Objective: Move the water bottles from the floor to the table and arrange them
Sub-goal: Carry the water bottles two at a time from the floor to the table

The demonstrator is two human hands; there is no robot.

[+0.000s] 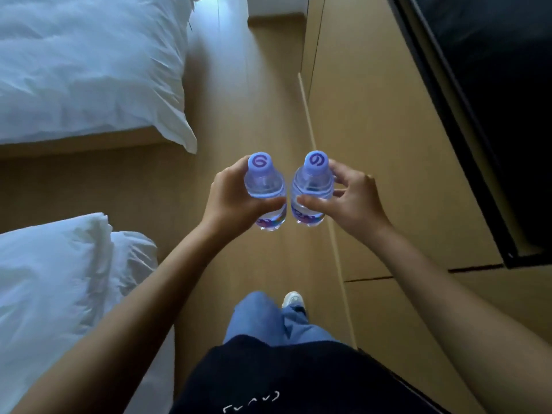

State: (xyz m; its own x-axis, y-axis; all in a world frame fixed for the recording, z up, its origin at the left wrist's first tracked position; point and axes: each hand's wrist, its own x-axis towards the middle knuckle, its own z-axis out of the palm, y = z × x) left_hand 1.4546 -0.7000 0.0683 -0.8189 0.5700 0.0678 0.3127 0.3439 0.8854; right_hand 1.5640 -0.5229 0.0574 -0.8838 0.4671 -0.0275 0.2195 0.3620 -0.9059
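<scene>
two bottles held up over the floor, one in each hand

the wooden floor [263, 94] runs up the middle of the view, from near to far. on the left lie two beds with white bedding: the far bed [86, 67] fills the upper left corner, and the near bed [53, 294] fills the lower left. on the right a pale wooden cabinet front [373, 121] stands along the floor, and above it at the far right is a large black panel [493, 100] with a dark frame.

at the bottom are the person's dark top [283, 380] with a small white mark, blue jeans [268, 321], and one pale shoe [294, 298] on the floor.

both bare forearms reach forward to the middle of the view. the left hand [236, 201] has its fingers and thumb curled round the left bottle [265, 189], gripping it at the body below the shoulder. the right hand [349, 201] holds the right bottle [310, 192] more loosely, with its thumb across the front and its fingertips on the far side, some fingers only partly bent.

the two bottles are clear, with purple caps and purple labels. they are upright, side by side, very close or just touching at the lower part, and held in the air above the floor, between the beds and the cabinet front. each cap carries a curled mark on top.
</scene>
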